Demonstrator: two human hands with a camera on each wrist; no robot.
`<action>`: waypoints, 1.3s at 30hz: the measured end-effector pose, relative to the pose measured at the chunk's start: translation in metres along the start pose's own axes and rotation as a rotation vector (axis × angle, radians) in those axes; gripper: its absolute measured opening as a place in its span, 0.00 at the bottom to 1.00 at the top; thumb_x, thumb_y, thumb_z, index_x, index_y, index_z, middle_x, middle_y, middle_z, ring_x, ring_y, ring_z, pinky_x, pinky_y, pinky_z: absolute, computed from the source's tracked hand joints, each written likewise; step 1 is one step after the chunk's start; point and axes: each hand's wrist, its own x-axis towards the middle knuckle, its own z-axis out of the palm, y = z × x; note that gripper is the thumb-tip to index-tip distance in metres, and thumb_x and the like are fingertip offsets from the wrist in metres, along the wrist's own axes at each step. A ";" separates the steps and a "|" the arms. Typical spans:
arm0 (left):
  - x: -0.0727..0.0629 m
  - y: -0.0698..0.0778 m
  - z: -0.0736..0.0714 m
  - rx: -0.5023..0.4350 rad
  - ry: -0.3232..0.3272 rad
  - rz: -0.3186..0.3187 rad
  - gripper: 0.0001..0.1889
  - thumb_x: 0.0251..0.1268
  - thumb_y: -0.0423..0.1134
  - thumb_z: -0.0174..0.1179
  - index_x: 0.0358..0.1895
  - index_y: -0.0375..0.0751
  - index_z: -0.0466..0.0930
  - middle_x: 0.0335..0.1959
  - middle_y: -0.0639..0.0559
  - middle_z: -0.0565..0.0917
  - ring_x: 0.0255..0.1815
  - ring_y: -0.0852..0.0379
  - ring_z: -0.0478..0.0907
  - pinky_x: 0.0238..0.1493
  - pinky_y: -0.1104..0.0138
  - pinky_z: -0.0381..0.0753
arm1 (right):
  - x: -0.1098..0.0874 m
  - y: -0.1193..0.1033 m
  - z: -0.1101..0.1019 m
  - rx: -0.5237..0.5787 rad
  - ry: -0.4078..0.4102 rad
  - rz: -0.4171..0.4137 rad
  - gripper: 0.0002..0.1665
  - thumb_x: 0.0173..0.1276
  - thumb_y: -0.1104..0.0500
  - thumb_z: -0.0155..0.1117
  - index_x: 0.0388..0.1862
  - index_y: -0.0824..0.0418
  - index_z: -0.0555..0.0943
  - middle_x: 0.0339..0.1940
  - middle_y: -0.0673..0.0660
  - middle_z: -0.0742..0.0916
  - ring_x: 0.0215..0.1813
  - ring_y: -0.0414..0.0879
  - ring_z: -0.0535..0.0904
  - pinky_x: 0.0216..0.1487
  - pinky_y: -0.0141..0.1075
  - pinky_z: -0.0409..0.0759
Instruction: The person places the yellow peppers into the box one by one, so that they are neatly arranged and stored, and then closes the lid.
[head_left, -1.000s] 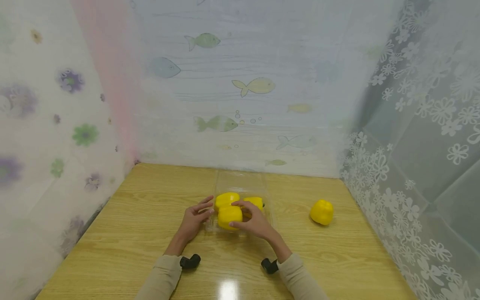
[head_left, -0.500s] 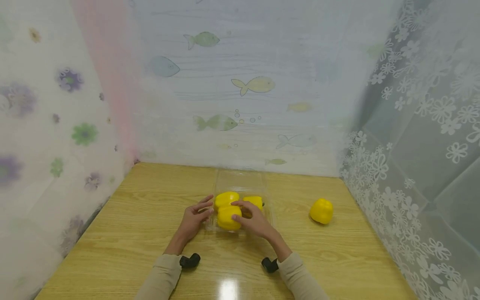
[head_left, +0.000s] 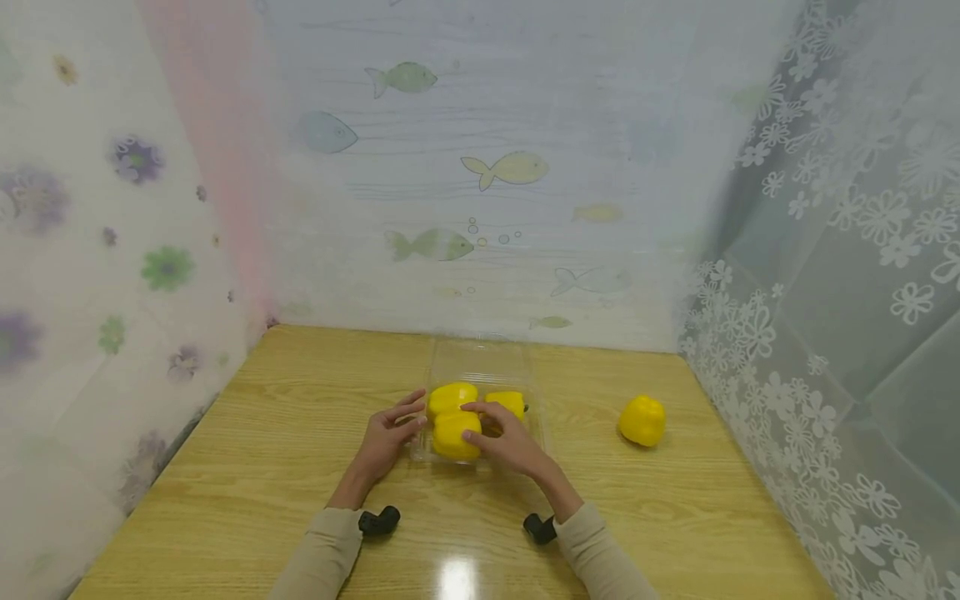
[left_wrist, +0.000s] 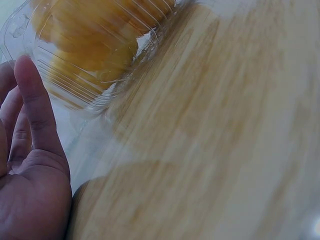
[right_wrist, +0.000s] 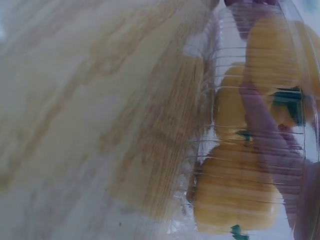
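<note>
A clear plastic clamshell container (head_left: 482, 360) stands on the table, its lid tipped back. Inside lie a yellow bell pepper (head_left: 452, 397) at back left and another yellow bell pepper (head_left: 506, 403) at right. My right hand (head_left: 516, 443) grips a third yellow bell pepper (head_left: 452, 437) at the front left, thumb on its near side. The right wrist view shows that pepper's green stem (right_wrist: 291, 102) through the ribbed wall. My left hand (head_left: 386, 437) is beside the container's left wall, fingers nearly straight, a fingertip right at the plastic in the left wrist view.
One more yellow bell pepper (head_left: 642, 421) sits on the wooden table (head_left: 315, 375) to the right. Patterned curtains (head_left: 480, 200) enclose the table at the back and both sides. Black devices (head_left: 380, 522) are worn at both wrists.
My right thumb has shifted up the front pepper from its lower edge. The left hand keeps its place beside the container.
</note>
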 end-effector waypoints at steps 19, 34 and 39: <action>-0.001 0.001 0.001 0.028 0.006 -0.008 0.22 0.71 0.31 0.63 0.63 0.21 0.75 0.78 0.40 0.64 0.47 0.65 0.83 0.35 0.73 0.82 | -0.003 0.001 -0.002 -0.026 -0.057 -0.012 0.28 0.75 0.52 0.64 0.71 0.53 0.75 0.71 0.59 0.75 0.73 0.60 0.69 0.72 0.58 0.67; -0.002 0.002 0.002 0.034 0.007 -0.007 0.22 0.71 0.31 0.63 0.63 0.21 0.76 0.78 0.40 0.65 0.47 0.65 0.83 0.36 0.73 0.82 | -0.005 -0.007 -0.005 0.012 -0.109 0.002 0.28 0.76 0.55 0.64 0.73 0.55 0.74 0.74 0.61 0.73 0.74 0.65 0.67 0.70 0.59 0.70; -0.002 0.003 0.002 0.011 0.004 -0.001 0.23 0.71 0.30 0.63 0.63 0.18 0.74 0.78 0.37 0.64 0.46 0.65 0.83 0.35 0.73 0.82 | -0.005 -0.007 -0.005 0.024 -0.114 0.011 0.28 0.75 0.56 0.65 0.72 0.57 0.74 0.74 0.61 0.73 0.74 0.64 0.68 0.71 0.58 0.69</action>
